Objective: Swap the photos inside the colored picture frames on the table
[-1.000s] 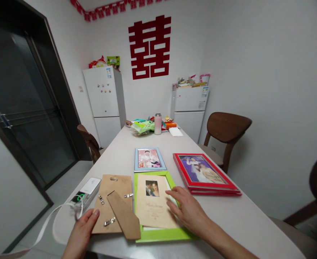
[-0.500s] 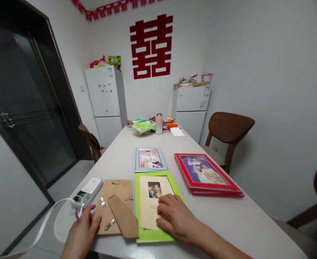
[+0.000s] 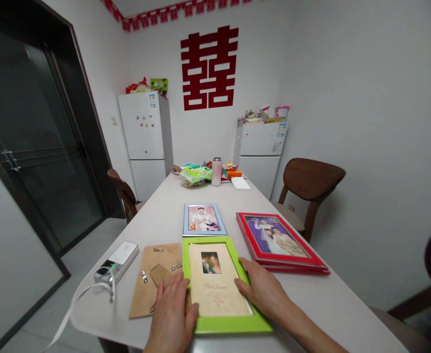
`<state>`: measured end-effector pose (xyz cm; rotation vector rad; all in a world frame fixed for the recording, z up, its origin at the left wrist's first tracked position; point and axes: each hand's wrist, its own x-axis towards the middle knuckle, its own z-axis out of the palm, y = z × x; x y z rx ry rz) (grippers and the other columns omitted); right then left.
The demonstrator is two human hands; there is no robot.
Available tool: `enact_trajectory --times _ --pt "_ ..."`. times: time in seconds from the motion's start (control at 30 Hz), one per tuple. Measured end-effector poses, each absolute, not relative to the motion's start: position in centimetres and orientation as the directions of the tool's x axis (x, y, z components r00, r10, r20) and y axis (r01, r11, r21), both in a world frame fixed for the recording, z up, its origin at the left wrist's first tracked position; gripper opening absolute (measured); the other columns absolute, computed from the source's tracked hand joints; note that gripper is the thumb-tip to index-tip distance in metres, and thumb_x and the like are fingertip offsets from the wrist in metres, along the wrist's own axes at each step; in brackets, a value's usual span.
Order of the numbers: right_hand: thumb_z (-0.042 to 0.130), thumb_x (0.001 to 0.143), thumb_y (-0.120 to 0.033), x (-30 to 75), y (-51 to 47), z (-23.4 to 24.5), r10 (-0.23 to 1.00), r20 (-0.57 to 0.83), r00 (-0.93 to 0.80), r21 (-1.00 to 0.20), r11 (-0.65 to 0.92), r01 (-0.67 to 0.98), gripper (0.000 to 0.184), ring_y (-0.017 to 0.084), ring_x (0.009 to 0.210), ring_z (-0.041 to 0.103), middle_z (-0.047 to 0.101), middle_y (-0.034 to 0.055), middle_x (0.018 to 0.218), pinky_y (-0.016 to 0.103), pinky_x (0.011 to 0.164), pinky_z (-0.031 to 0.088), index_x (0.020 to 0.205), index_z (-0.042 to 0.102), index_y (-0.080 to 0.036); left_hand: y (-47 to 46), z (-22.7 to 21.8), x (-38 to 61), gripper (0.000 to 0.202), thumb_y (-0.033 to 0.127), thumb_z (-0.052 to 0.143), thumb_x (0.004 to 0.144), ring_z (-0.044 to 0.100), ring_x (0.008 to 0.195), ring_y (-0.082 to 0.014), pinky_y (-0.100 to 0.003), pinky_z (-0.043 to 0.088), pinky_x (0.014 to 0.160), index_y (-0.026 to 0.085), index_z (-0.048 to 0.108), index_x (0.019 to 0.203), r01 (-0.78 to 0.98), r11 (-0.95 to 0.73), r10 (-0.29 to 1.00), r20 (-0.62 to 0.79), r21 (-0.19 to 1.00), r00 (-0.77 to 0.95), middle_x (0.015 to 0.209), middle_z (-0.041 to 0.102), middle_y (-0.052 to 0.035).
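Note:
A lime-green picture frame point(image 3: 225, 324) lies flat at the near edge of the white table point(image 3: 333, 304), with a beige card bearing a small photo point(image 3: 215, 284) set inside it. My left hand point(image 3: 173, 311) lies flat with fingers stretched out on the frame's left edge, overlapping the brown cardboard backing board point(image 3: 145, 289) and its stand flap. My right hand point(image 3: 263, 289) rests open against the frame's right edge, fingertips touching the card's edge.
A blue-framed photo point(image 3: 203, 218) lies just beyond the green frame; stacked red frames point(image 3: 279, 242) lie to the right. A white device with a strap point(image 3: 115, 262) sits at the left. Far end holds a bottle point(image 3: 216, 171) and snacks. Wooden chairs point(image 3: 309, 184) flank the table.
My left hand moved right from the backing board's corner onto the frame's left edge. My right hand slid off the card to the frame's right edge. The card now lies straight in the frame.

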<state>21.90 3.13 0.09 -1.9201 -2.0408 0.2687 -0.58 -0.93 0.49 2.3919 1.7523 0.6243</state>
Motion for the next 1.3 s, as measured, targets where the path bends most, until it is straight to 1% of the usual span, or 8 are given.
enact_trajectory --times 0.2,0.33,0.43,0.6,0.73,0.83,1.03,1.3 --pt "0.043 0.061 -0.015 22.0 3.9 0.2 0.989 0.144 0.046 -0.587 0.047 0.808 0.052 0.023 0.087 0.054 0.058 0.0154 0.097 0.031 0.077 0.039 0.112 0.043 -0.006 -0.6 0.9 0.8 0.045 0.027 0.043 0.073 0.039 0.114 -0.026 -0.045 0.029 0.097 0.006 0.047 0.113 0.849 -0.333 0.943 0.126 0.411 0.309 0.122 0.045 -0.0174" --pt "0.039 0.063 -0.016 21.5 3.1 1.9 0.989 -0.133 0.069 -0.953 -0.147 0.265 0.064 0.016 0.056 0.057 0.061 0.0066 0.079 0.029 0.058 0.044 0.125 0.023 -0.012 -0.7 1.0 1.7 0.054 0.034 0.048 0.07 0.033 0.118 -0.0285 -0.047 0.025 0.098 0.005 0.044 0.116 0.826 -0.341 0.937 0.096 0.449 0.335 0.125 0.04 -0.0184" --pt "0.042 0.065 -0.019 20.7 2.0 3.4 0.98 -0.198 -0.028 -0.966 -0.2 -0.164 0.071 0.013 0.049 0.055 0.061 -0.001 0.07 0.028 0.053 0.045 0.129 0.011 -0.021 -0.6 1.5 2.9 0.069 0.038 0.056 0.064 0.029 0.12 -0.0308 -0.049 0.024 0.098 0.004 0.036 0.121 0.796 -0.359 0.932 0.139 0.487 0.335 0.129 0.034 -0.0204" --pt "0.059 0.062 -0.022 19.6 1.2 5.5 0.986 -0.155 -0.062 -0.935 -0.166 -0.313 0.082 0.011 0.053 0.055 0.061 -0.0026 0.075 0.025 0.056 0.045 0.129 0.012 -0.026 -0.5 2.4 5.3 0.063 0.03 0.058 0.064 0.038 0.114 -0.0292 -0.045 0.035 0.093 0.002 0.038 0.118 0.674 -0.563 0.821 0.419 0.479 0.388 0.123 0.042 -0.0221" --pt "0.061 0.061 -0.029 20.0 2.0 5.4 0.994 -0.095 -0.056 -0.974 -0.104 -0.2 0.083 0.01 0.051 0.053 0.059 -0.0022 0.07 0.021 0.047 0.041 0.129 0.015 -0.021 -0.7 3.4 5.1 0.046 0.011 0.045 0.068 0.055 0.088 -0.0192 -0.034 0.048 0.076 0.012 0.041 0.114 0.571 -0.713 0.666 0.646 0.407 0.373 0.096 0.06 -0.0113" --pt "0.056 0.063 -0.029 21.0 2.9 4.1 0.997 -0.075 -0.007 -0.995 -0.075 0.06 0.077 0.011 0.049 0.051 0.056 -0.0032 0.063 0.021 0.045 0.038 0.129 0.018 -0.015 -0.8 4.6 2.8 0.043 0.01 0.04 0.071 0.057 0.075 -0.0152 -0.027 0.05 0.065 0.014 0.04 0.114 0.603 -0.594 0.722 0.683 0.533 0.108 0.084 0.059 -0.0068" --pt "0.045 0.067 -0.027 23.0 3.5 1.1 0.992 0.117 0.049 -0.638 0.037 0.769 0.054 0.017 0.059 0.054 0.058 0.0036 0.064 0.027 0.056 0.039 0.116 0.045 -0.006 -0.6 3.5 -3.6 0.045 0.022 0.045 0.068 0.058 0.064 -0.0151 -0.026 0.048 0.058 0.015 0.041 0.112 0.504 -0.146 0.915 0.309 0.852 -0.259 0.081 0.058 -0.0013" --pt "0.044 0.071 -0.028 23.0 3.4 -0.3 0.989 0.139 -0.06 -0.396 0.111 0.912 0.04 0.022 0.086 0.056 0.061 0.0122 0.097 0.03 0.076 0.04 0.105 0.055 -0.011 -1.4 0.3 -5.7 0.041 0.025 0.039 0.072 0.059 0.078 -0.0196 -0.03 0.045 0.067 0.017 0.043 0.112 0.681 -0.017 0.973 0.17 0.732 -0.159 0.081 0.061 -0.0016"
